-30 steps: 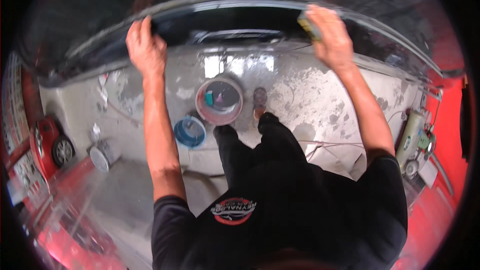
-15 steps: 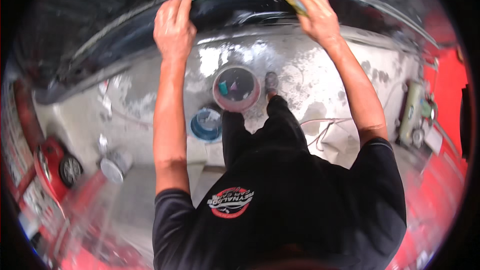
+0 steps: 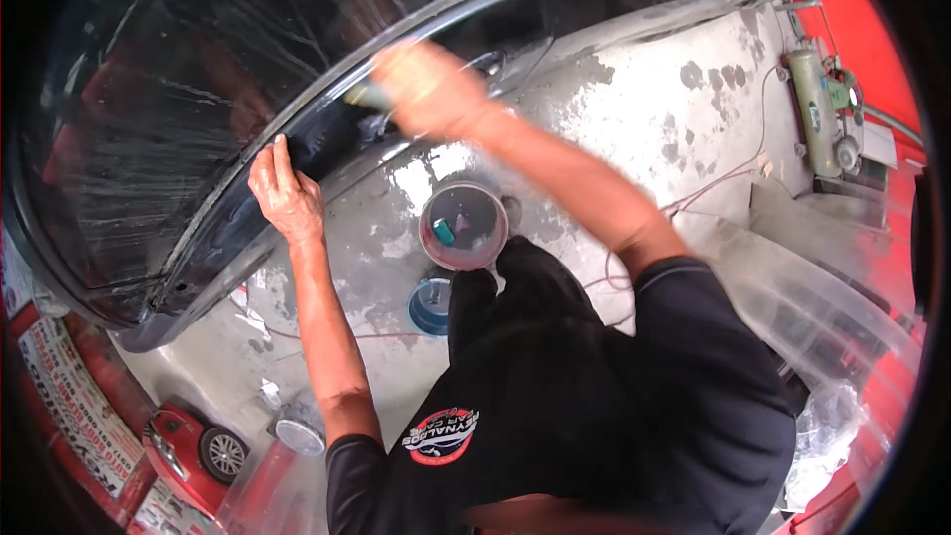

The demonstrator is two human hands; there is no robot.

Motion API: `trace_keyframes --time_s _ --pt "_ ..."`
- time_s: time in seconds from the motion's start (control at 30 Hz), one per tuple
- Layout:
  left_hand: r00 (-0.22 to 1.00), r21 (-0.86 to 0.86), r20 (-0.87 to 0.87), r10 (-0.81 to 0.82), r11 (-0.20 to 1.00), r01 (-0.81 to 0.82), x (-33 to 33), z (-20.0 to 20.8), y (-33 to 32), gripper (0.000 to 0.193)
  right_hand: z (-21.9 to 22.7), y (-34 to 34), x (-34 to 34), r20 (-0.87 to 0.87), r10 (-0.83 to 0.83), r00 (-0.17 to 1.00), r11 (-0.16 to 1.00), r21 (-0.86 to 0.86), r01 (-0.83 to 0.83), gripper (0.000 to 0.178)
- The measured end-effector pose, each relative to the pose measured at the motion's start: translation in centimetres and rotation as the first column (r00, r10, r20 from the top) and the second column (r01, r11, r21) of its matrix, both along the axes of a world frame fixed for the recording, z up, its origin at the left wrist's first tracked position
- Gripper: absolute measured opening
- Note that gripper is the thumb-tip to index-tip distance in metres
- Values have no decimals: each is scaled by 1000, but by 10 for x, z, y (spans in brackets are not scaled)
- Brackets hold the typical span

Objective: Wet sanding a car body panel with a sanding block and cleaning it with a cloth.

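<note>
A black car door panel (image 3: 520, 25) runs slantwise across the upper part of the head view, wet and shiny. Above it is the streaked, water-marked window (image 3: 149, 139). My left hand (image 3: 286, 195) rests on the panel's upper edge, fingers stretched out, holding nothing. Farther right along the panel, my right hand (image 3: 431, 89) is smeared by motion. Its fingers are closed round a yellowish sponge (image 3: 369, 96) pressed to the door just under the window strip. Part of the sponge is hidden by the hand.
A reddish bucket (image 3: 426, 238) of dark water, with a green piece and a purple piece in it, stands by my feet. Behind it is a blue tub (image 3: 429, 325). A green air compressor (image 3: 815, 114) and a hose (image 3: 728, 170) lie right. Lower left sits a red car shape (image 3: 176, 461).
My right hand has swept left along the panel with the sponge, nearer my left hand. The view has turned, so the car now slants and more of the window shows.
</note>
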State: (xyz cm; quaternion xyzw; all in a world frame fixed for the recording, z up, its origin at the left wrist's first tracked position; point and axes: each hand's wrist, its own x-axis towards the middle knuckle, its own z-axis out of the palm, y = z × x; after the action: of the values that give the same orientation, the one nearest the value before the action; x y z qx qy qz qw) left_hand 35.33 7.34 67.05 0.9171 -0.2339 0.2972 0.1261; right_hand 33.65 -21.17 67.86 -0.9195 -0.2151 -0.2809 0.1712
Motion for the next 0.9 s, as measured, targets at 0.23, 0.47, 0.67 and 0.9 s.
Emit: trace_keyframes --time_s 0.23,0.47,0.67,0.9 --pt "998 95 1 -58 994 58 -8 16 -67 55 14 -186 -25 17 -309 951 948 83 306 35" --pt "938 47 -61 -341 938 344 -5 2 -243 55 1 -180 -76 -407 -377 832 411 731 544 28" --pt "880 43 56 -472 881 471 3 12 -309 57 -49 -182 -155 -572 -353 740 107 761 640 30" --pt "841 140 -25 -540 831 538 27 12 -197 58 -23 -127 -132 -536 -371 759 36 808 588 32"
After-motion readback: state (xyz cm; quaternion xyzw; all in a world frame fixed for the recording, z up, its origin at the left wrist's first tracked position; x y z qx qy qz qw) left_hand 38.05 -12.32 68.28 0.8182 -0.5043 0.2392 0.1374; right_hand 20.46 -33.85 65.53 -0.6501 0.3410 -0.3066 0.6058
